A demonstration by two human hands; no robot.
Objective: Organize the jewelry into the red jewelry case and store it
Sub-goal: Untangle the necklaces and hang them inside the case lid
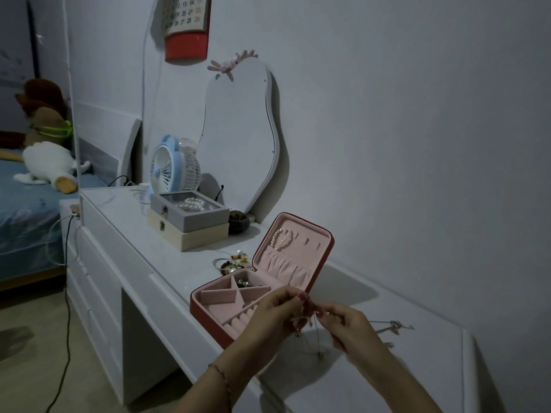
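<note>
Meanwhile both hands, left (pixel 269 318) and right (pixel 346 324), pinch a thin chain (pixel 316 332) beside the open red case (pixel 256 293) holding pearls (pixel 280 238).

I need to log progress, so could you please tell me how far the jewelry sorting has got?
Partly done: a pearl strand hangs in the open red jewelry case, with pieces in one tray compartment. Both hands, left and right, pinch a thin chain. Left: bangles and a necklace on the dresser; closing, storing.
</note>
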